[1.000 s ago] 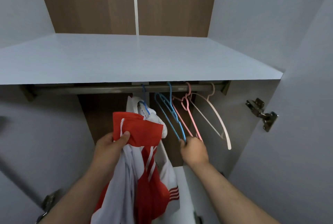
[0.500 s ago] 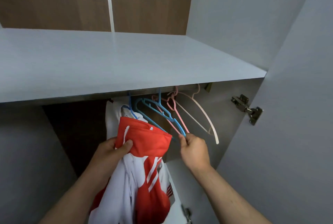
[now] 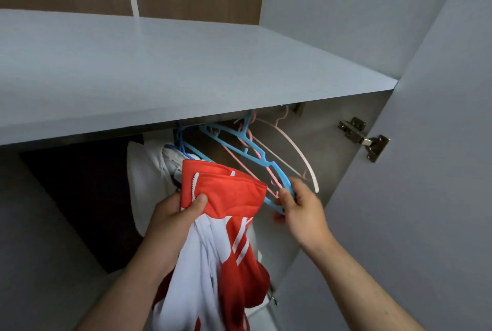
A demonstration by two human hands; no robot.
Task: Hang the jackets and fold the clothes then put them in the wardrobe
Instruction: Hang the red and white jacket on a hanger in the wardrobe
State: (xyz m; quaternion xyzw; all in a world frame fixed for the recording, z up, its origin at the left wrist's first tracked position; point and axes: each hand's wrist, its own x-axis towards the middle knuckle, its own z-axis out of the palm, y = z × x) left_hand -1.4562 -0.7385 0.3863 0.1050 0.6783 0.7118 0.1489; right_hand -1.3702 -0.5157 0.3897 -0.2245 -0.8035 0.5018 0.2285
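Looking down from my head, I see into the wardrobe (image 3: 346, 171), under its shelf (image 3: 159, 77). One white top (image 3: 149, 171) already hangs inside. The red and white jacket (image 3: 231, 224) is not hung up yet. It is bunched in my left hand (image 3: 173, 213), with my fingers curled tight on it. My right hand (image 3: 300, 211) pinches the low end of a bare blue hanger (image 3: 247, 155), tilted among pink hangers (image 3: 250, 136). I think most of the job is left.
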